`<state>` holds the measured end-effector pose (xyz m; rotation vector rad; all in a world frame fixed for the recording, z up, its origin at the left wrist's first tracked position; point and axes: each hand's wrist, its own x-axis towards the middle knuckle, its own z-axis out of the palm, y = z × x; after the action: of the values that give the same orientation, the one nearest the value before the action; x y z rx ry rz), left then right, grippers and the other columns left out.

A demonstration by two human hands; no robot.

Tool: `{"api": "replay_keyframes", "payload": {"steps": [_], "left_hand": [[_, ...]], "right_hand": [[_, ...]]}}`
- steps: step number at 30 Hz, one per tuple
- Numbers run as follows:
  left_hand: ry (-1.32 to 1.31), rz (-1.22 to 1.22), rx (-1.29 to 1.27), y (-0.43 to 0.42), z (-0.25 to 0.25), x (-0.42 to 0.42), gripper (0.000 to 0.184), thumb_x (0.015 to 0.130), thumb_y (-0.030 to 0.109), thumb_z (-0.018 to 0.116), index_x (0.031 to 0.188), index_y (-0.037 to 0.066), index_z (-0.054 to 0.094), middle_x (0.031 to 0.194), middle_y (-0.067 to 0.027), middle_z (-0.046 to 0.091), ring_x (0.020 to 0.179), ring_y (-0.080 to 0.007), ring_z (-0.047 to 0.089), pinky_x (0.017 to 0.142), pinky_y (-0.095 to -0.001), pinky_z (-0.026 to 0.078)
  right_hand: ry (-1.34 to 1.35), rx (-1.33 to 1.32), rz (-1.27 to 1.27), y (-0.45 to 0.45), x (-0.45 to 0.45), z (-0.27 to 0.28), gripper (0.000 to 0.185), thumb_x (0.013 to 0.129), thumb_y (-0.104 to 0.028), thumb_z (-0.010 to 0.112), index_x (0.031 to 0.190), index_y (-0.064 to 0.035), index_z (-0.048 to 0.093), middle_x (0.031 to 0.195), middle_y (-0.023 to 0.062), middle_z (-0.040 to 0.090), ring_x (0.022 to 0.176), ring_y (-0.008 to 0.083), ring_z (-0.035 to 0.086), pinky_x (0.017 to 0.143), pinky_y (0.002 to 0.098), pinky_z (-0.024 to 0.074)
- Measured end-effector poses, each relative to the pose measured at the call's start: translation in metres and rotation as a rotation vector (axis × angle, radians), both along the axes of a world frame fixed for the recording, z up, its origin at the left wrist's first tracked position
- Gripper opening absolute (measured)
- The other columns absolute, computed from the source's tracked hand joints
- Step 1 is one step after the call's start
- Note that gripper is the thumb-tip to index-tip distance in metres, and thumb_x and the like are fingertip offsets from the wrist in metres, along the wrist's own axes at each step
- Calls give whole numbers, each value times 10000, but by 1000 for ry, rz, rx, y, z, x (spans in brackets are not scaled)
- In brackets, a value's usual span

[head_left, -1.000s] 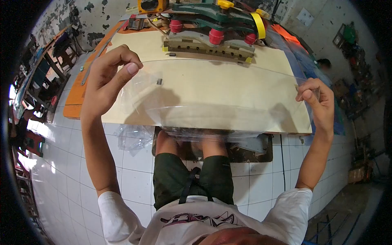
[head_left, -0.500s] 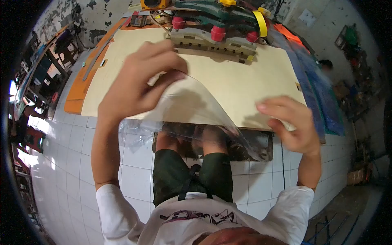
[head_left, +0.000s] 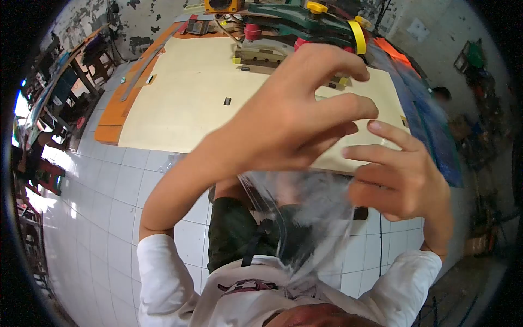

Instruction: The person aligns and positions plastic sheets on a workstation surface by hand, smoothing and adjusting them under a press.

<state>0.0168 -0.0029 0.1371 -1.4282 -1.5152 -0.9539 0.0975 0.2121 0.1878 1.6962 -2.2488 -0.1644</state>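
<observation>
A clear plastic sheet [head_left: 318, 218] hangs in loose folds from between my two hands, in front of my lap and below the table's front edge. My left hand [head_left: 305, 109] reaches across to the right over the table, its thumb and fingers bent together at the top of the sheet. Close beside its fingertips is my right hand [head_left: 400, 177], fingers curled around the sheet's right side. The exact grip points are partly hidden by the fingers. Beneath my hands, a cream board [head_left: 185, 82] covers the tabletop, with a small black piece [head_left: 227, 101] on it.
A dark green machine [head_left: 294, 19] with yellow knobs and red parts stands at the back of the table. A metal strip [head_left: 139, 73] lies along the orange left edge [head_left: 109, 133]. Blue plastic sheeting [head_left: 436, 141] covers the right side. A person's head [head_left: 440, 94] shows beyond it.
My left hand has moved right, bringing its part of the sheet next to my right hand. The right hand has closed on the sheet, which now hangs nearer my body. The small black piece is uncovered.
</observation>
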Motion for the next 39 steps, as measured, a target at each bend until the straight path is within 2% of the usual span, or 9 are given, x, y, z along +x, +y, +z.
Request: {"api": "replay_keyframes", "payload": {"steps": [2, 4, 5, 8, 12, 15, 18, 21, 39], "left_hand": [[-103, -6, -73, -2, -4, 15, 330, 754, 80, 739, 1072, 74, 649, 1057, -155, 579, 958, -289, 581, 854, -382, 486], [-491, -213, -188, 1, -2, 36, 440, 762, 109, 753, 1166, 47, 590, 1040, -178, 584, 927, -292, 588, 837, -374, 493], [-521, -239, -265, 2, -2, 40, 529, 767, 147, 768, 1217, 10, 527, 1030, -191, 615, 870, -310, 634, 762, -377, 514], [-922, -204, -563, -4, 8, 48, 515, 769, 141, 763, 1198, -1, 517, 938, -185, 663, 790, -322, 677, 688, -378, 527], [-720, 16, -617, -23, -1, 22, 262, 810, 76, 684, 1045, -6, 601, 796, -170, 679, 753, -286, 691, 676, -364, 533], [-730, 98, -588, -46, -2, 0, 97, 860, 51, 638, 903, -35, 650, 795, -145, 682, 734, -203, 666, 709, -314, 530], [-1065, 103, -562, -73, 4, -21, 189, 906, 131, 654, 909, -57, 670, 783, -76, 687, 754, -133, 647, 711, -281, 534], [-1138, 170, -565, -88, 10, -32, 225, 911, 166, 664, 914, -58, 677, 795, -72, 691, 756, -130, 647, 722, -283, 537], [-1396, 443, -704, -144, -81, -206, 216, 885, 226, 697, 842, 19, 654, 705, -55, 655, 620, -130, 637, 577, -265, 548]], "right_hand": [[-62, -87, -19, 5, -1, 5, 146, 562, -161, 666, 704, -140, 640, 705, 22, 630, 864, 229, 672, 1012, 448, 447], [-177, -160, -231, 12, 3, 21, 101, 663, -138, 682, 710, -80, 616, 659, 73, 591, 648, 259, 619, 690, 411, 516], [-93, -205, -307, 13, 4, 22, 83, 724, -104, 663, 705, -50, 604, 643, 106, 569, 582, 281, 589, 557, 390, 438], [-190, -282, -513, 19, 3, 33, 99, 787, -91, 638, 730, -19, 601, 622, 129, 552, 559, 289, 578, 542, 367, 432], [-245, -299, -570, 29, -2, 46, 138, 831, -96, 616, 762, 23, 600, 632, 169, 555, 551, 301, 574, 521, 337, 415], [-327, -314, -681, 42, -11, 53, 175, 835, -123, 644, 785, 41, 609, 621, 111, 573, 553, 182, 568, 526, 307, 408], [-420, -300, -710, 65, -26, 50, 162, 825, -110, 679, 795, 42, 633, 653, 25, 599, 630, 69, 535, 557, 268, 422], [-745, -184, -745, 91, -54, 31, 65, 817, -53, 688, 818, 9, 667, 690, 4, 606, 649, 81, 534, 611, 243, 456], [-926, -658, -1065, 156, -231, -148, 115, 826, -80, 674, 785, 23, 645, 651, 49, 619, 531, 106, 551, 496, 259, 443]]}}
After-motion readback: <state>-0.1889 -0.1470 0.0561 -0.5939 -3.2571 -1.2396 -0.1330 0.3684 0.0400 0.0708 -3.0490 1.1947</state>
